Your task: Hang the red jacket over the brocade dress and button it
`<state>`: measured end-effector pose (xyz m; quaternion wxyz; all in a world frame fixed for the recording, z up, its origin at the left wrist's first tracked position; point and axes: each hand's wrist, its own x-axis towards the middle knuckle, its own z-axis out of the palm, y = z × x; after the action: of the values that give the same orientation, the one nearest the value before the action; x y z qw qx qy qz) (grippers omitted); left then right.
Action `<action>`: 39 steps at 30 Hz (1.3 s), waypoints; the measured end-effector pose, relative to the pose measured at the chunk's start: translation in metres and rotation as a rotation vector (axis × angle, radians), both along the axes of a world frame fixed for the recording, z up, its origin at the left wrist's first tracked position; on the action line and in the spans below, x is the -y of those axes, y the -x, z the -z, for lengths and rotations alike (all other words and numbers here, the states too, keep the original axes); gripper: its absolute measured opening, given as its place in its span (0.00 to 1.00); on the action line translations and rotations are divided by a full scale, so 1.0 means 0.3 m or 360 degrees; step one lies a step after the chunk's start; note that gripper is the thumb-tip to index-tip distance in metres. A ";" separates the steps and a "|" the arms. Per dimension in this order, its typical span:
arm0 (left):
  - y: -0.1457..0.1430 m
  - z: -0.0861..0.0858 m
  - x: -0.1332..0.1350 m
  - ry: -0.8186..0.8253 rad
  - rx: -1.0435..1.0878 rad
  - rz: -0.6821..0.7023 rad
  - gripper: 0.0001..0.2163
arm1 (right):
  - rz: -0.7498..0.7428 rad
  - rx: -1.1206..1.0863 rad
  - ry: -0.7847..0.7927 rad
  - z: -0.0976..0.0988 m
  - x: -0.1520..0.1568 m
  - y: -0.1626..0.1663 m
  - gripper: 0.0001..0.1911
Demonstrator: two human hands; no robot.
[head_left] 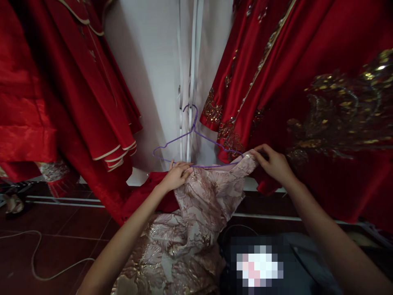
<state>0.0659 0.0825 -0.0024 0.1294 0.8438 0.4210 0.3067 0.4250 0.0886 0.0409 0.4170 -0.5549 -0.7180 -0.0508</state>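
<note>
A pale pink garment [196,221] with gold brocade hangs down in front of me. A purple wire hanger [192,137] rises above its top edge, its bottom bar lying along the fabric. My left hand [176,175] is closed on the garment's top edge at the hanger's bottom bar. My right hand [273,163] pinches the garment's right corner, where the hanger's right end meets the cloth. A piece of red cloth [144,196] lies under my left wrist.
Red satin dresses with cream trim [73,102] hang at the left, and red dresses with gold embroidery [322,106] at the right. A white wall [159,61] with vertical rails stands between them. A white cable [37,262] lies on the dark red floor.
</note>
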 end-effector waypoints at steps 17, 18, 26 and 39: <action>0.151 0.028 -0.031 -0.0106 0.0509 -0.0275 0.18 | 0.0024 -0.0066 -0.0318 -0.002 -0.060 0.304 0.12; 0.214 0.034 -0.048 -0.0106 0.0457 -0.0385 0.19 | 0.0015 -0.0073 -0.0311 -0.013 -0.058 0.296 0.12; 0.449 0.174 -0.123 0.0015 0.0372 -0.0583 0.23 | -0.0067 -0.0122 -0.0248 -0.066 -0.047 0.273 0.12; 0.477 0.193 -0.170 0.0216 0.0544 -0.0533 0.26 | -0.0107 -0.0153 -0.0163 -0.073 -0.052 0.261 0.14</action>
<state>-0.0771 0.1336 -0.0604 0.2026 0.6875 0.5465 0.4333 0.3467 0.1044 0.0628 0.4802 -0.5102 -0.7120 -0.0466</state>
